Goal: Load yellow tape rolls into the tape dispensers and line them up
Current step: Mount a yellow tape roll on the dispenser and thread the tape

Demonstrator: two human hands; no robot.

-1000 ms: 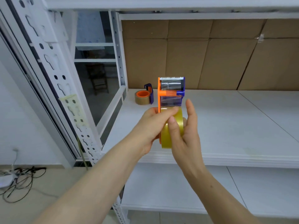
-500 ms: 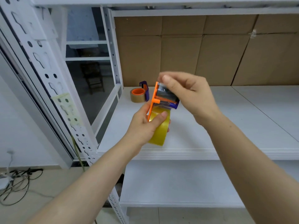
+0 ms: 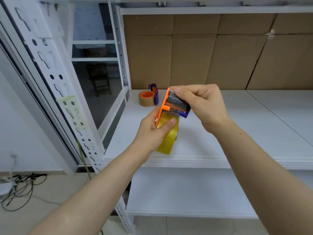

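Observation:
An orange tape dispenser [image 3: 165, 106] with a metal blade plate and blue end piece is held tilted above the white shelf's front left part. A yellow tape roll [image 3: 168, 139] sits on it. My left hand [image 3: 152, 133] grips the roll and the dispenser's orange side, thumb across the roll. My right hand [image 3: 201, 102] pinches the dispenser's top metal end from the right. A second dispenser [image 3: 155, 95], blue with an orange hub and a brown tape roll [image 3: 146, 100], lies at the shelf's back left corner.
The white shelf board [image 3: 237, 133] extends right and back to a cardboard wall [image 3: 203, 56]. A perforated white upright [image 3: 55, 82] stands at the left. A lower shelf [image 3: 186, 192] sits beneath. Cables [image 3: 18, 184] lie on the floor at the lower left.
My right hand left the yellow roll and went up to grip the dispenser's top end. The dispenser tilted from upright to leaning right. The view shifted slightly left.

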